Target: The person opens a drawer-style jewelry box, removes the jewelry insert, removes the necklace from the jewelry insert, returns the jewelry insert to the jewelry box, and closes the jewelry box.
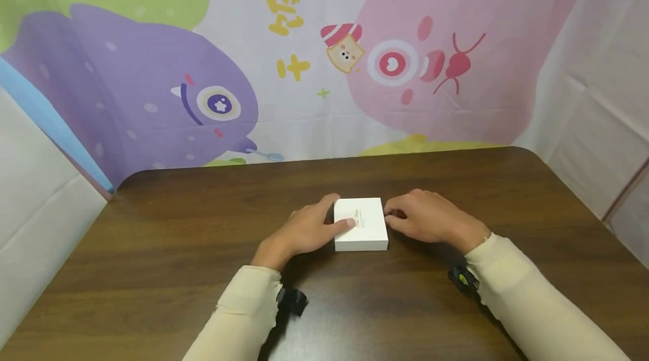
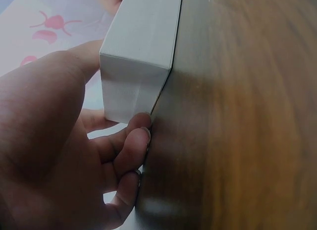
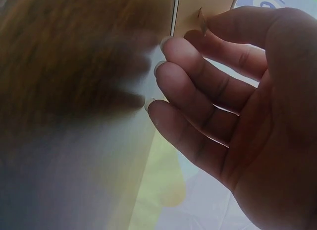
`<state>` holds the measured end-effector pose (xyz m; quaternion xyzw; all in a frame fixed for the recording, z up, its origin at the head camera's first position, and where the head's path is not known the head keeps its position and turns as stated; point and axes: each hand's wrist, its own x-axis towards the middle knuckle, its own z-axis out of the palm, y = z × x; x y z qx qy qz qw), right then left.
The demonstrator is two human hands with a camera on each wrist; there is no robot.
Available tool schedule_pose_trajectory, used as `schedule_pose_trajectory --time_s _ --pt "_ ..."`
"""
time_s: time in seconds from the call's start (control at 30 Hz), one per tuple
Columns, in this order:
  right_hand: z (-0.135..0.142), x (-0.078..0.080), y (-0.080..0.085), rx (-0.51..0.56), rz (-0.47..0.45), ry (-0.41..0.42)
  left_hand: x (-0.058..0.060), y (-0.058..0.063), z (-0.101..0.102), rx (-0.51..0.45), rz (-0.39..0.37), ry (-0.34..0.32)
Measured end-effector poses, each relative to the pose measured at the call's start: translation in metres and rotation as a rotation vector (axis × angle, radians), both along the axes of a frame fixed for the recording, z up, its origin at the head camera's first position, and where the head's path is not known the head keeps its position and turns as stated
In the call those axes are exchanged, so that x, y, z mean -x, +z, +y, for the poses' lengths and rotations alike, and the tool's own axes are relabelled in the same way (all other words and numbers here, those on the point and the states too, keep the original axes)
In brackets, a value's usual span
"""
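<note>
A flat white box [image 1: 371, 231] with small lettering on its lid lies on the wooden table. My left hand [image 1: 303, 231] holds it from the left, thumb over the lid and index finger at the far left corner. In the left wrist view, the other fingers curl beside the end of the box [image 2: 136, 31], near the tabletop. At the right side of the box, my right hand [image 1: 431, 217] pinches a small thin pull tab [image 3: 202, 20] between thumb and index finger. Its remaining fingers curl loosely just above the table.
The dark brown wooden table [image 1: 152, 259] has rounded far corners. Behind it hangs a cloth [image 1: 314, 124] printed with cartoon figures, and pale cloth [image 1: 598, 124] hangs along the right side. Dark wrist devices [image 1: 293, 301] sit at the sleeve cuffs.
</note>
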<state>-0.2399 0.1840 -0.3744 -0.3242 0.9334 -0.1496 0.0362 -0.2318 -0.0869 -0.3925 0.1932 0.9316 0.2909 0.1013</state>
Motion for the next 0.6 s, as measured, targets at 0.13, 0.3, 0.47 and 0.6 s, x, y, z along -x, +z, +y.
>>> schedule_pose_trajectory --time_s 0.13,0.3,0.47,0.6 --pt "-0.0008 0.0006 0.0002 -0.003 0.002 0.009 -0.0010 0.0013 -0.0009 -0.007 -0.002 0.002" --pt "-0.0017 0.0014 -0.0001 -0.002 0.003 0.021 -0.0024 0.0021 -0.0016 -0.012 0.001 0.005" --pt "-0.0010 0.0012 0.0004 -0.012 0.001 0.018 -0.0023 0.0027 -0.0016 -0.006 -0.001 0.001" --pt "-0.0002 0.0005 0.0008 -0.019 0.000 0.011 -0.0020 0.0030 -0.0010 -0.004 -0.006 0.000"
